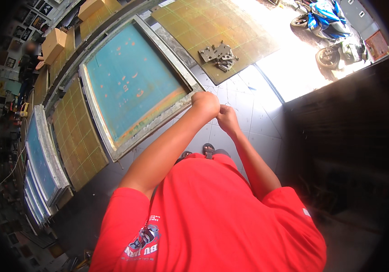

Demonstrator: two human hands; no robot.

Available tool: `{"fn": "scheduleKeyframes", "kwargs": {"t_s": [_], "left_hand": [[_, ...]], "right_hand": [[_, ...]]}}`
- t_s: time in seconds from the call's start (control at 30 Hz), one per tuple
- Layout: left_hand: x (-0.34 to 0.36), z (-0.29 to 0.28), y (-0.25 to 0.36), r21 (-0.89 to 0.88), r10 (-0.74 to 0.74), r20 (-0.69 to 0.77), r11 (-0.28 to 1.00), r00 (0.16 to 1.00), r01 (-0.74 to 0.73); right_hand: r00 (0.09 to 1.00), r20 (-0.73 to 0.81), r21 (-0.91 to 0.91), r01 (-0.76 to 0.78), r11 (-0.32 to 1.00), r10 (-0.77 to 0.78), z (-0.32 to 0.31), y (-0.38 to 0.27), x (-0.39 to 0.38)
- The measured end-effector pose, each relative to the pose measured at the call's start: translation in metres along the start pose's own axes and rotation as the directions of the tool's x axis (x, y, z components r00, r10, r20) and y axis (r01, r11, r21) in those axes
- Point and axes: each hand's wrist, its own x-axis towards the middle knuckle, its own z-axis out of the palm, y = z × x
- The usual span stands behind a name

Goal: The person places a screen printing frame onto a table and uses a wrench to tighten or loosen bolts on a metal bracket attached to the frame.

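Observation:
A screen printing frame [156, 119] with teal mesh lies ahead of me, its metal rim worn and smeared with dried paint. Small orange shapes show across the mesh. My left hand [206, 103] is closed in a fist at the frame's near right corner, and whatever it grips is hidden. Just below and right of it, my right hand [227, 119] has its fingers pinched together close against the left. Anything between those fingertips is too small or covered to make out.
Metal hinge-like brackets [219, 56] lie on a brown gridded board [181, 18] beyond the frame. Another gridded board [77, 136] and stacked blue screens [40, 149] are on the left. A cardboard box [54, 45] and a person [30, 56] are far left. Motorcycles [328, 20] stand outside.

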Motion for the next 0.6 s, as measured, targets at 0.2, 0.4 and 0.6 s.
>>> {"fn": "scheduleKeyframes", "kwargs": {"t_s": [0.2, 0.4, 0.6], "left_hand": [[-0.006, 0.006, -0.014, -0.065, -0.01, -0.02, 0.998, 1.0, 0.009], [-0.005, 0.059, -0.034, -0.247, -0.017, -0.243, 0.968, 0.97, -0.044], [-0.01, 0.112, -0.05, -0.44, 0.013, -0.471, 0.863, 0.882, -0.248]], "right_hand": [[1.0, 0.024, 0.0, -0.014, 1.0, 0.014, -0.005, -0.01, -0.003], [0.997, 0.067, -0.02, 0.045, 0.999, -0.044, -0.008, -0.006, 0.004], [0.947, 0.273, 0.316, -0.256, 0.914, 0.171, -0.017, -0.012, 0.01]]}}
